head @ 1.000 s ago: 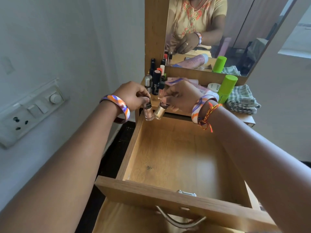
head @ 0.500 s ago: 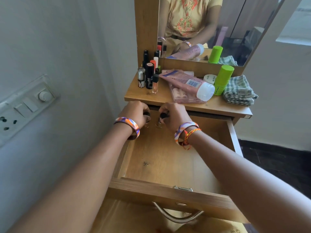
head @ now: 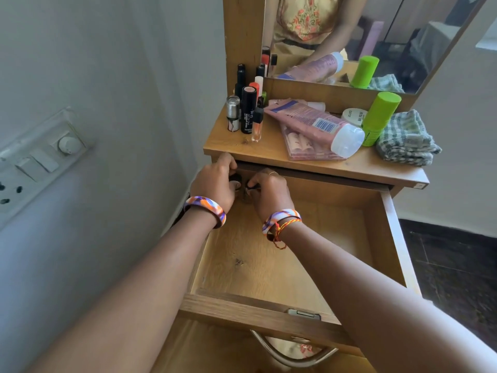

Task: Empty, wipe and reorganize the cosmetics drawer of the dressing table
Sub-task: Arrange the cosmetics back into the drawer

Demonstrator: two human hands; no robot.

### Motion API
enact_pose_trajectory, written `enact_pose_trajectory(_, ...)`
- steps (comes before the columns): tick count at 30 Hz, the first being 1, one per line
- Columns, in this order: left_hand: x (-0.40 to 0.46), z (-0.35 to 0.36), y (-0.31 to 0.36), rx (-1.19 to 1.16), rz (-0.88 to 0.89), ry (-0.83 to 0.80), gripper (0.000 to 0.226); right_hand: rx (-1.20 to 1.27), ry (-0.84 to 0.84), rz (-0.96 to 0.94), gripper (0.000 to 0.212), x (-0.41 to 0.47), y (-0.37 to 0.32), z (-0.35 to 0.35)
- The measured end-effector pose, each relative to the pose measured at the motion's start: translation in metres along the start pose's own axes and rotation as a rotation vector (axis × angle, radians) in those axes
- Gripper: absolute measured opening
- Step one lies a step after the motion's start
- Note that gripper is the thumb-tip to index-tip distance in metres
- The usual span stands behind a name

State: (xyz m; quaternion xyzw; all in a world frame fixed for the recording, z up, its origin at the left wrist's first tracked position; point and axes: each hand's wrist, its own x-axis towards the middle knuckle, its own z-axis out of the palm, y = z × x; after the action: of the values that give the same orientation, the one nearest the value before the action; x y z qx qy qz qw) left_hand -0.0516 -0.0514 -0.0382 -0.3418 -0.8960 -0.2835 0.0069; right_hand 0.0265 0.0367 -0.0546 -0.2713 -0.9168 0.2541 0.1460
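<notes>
The wooden drawer (head: 392, 238) of the dressing table is pulled open, its floor bare. My left hand (head: 215, 184) and my right hand (head: 269, 192) are both deep in its far left corner, under the tabletop edge. Each is shut on a small nail polish bottle: the left one (head: 236, 181) shows a dark cap, the right one (head: 248, 190) is mostly hidden by my fingers. On the tabletop (head: 269, 154) stand several lipsticks and makeup sticks (head: 247, 111); a pink tube (head: 317, 125) lies across a flat pink case (head: 301, 146).
A green bottle (head: 379, 117), a white jar (head: 353, 115) and a folded checked cloth (head: 406, 138) sit at the tabletop's right. A mirror (head: 349, 36) rises behind. A wall with a switch panel (head: 40, 160) is close on the left. The drawer's metal handle (head: 293, 356) is nearest me.
Both hands carried the small bottles down from above the tabletop edge into the drawer's far left corner. The view tilted down and drew back.
</notes>
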Motion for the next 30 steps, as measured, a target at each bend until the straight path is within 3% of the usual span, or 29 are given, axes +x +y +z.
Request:
enact_pose_trajectory(17, 0.002, 0.005, -0.004, 0.06, 0.019, -0.06, 0.022, 0.061, 0.043, 0.039, 0.02, 0.001, -0.001, 0.01)
enact_pose_trajectory(30, 0.004, 0.01, -0.004, 0.127, 0.025, -0.084, 0.037, 0.356, -0.074, 0.398, 0.03, 0.01, 0.014, 0.03)
